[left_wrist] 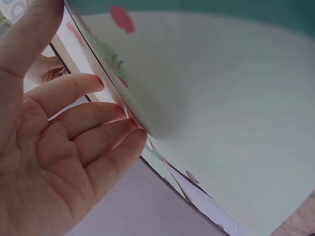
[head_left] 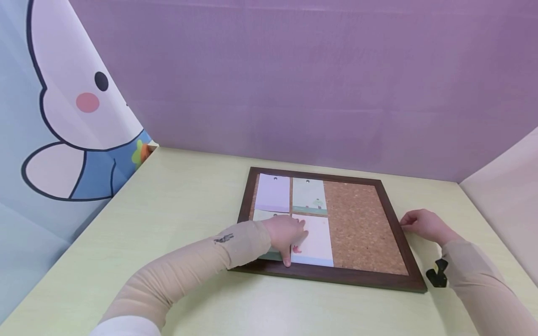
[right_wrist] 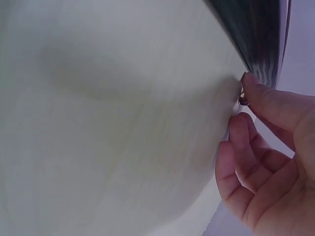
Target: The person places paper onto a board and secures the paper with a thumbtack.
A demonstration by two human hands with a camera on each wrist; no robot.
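Note:
A cork board [head_left: 361, 224] in a dark wooden frame [head_left: 336, 276] lies on the table. My left hand [head_left: 286, 233] rests its fingertips on a white sheet [head_left: 315, 242] with a red figure and blue lower edge. In the left wrist view the left fingers [left_wrist: 101, 142] are loosely extended and touch the paper. Beside the frame's right edge, my right hand [head_left: 424, 226] is low over the table. The right wrist view shows its thumb and forefinger pinching a small shiny thumbtack [right_wrist: 243, 101], partly hidden.
A lilac sheet [head_left: 272, 191] and a sheet with a tree [head_left: 308, 193] are tacked along the board's top. Another sheet [head_left: 262, 214] lies partly under my left forearm. A purple curtain [head_left: 311, 84] stands behind the table [head_left: 193, 186].

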